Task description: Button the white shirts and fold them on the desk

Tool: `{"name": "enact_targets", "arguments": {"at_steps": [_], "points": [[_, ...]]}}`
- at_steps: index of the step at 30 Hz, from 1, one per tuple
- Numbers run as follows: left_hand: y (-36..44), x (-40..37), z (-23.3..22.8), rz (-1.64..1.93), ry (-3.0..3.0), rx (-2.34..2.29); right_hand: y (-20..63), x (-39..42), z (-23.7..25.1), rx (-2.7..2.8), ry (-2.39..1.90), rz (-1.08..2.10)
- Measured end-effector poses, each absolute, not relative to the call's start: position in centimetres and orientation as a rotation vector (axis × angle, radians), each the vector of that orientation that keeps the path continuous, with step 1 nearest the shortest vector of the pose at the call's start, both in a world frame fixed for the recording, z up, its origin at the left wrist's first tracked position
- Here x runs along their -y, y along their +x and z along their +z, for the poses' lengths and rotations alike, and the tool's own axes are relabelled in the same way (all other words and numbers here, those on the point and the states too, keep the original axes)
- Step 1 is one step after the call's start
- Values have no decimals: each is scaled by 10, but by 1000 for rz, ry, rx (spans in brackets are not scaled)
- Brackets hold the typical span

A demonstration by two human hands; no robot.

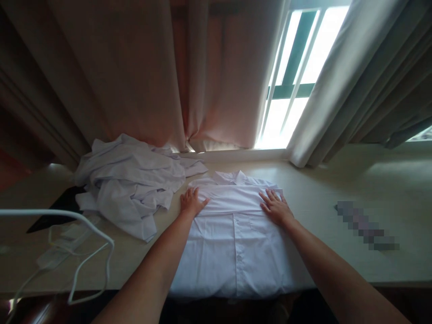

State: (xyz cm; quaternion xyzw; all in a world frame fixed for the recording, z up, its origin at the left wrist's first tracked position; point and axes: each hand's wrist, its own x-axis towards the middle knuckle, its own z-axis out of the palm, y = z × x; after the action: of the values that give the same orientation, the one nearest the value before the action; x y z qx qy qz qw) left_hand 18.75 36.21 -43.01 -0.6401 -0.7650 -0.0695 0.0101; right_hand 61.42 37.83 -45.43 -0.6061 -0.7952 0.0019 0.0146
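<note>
Head view: one shirt (212, 256) is laid buttons-up on table (320, 193), collar (232, 178) toward window (286, 92); crosswise fold (236, 199) is pressed at its ends by left hand (192, 202) and right hand (276, 207), both spread, nothing clenched; creases are best smoothed outward, evenly.

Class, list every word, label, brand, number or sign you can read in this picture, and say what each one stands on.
There are none to read.
White button-up shirt: no lettering shows.
Crumpled pile of white garments: no lettering shows.
What looks like a power strip: too blurred to tell.
Pixelated object: masked, cannot be read.
</note>
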Motion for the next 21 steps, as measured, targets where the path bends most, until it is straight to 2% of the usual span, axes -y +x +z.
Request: {"name": "enact_targets", "arguments": {"at_steps": [14, 21], "points": [[177, -367, -440, -161, -2065, 2405, 613, -372, -457, 2456, -1932, -16], [177, -373, -440, -168, -2073, 2398, 610, -395, -457, 2392, -2063, 121]]}}
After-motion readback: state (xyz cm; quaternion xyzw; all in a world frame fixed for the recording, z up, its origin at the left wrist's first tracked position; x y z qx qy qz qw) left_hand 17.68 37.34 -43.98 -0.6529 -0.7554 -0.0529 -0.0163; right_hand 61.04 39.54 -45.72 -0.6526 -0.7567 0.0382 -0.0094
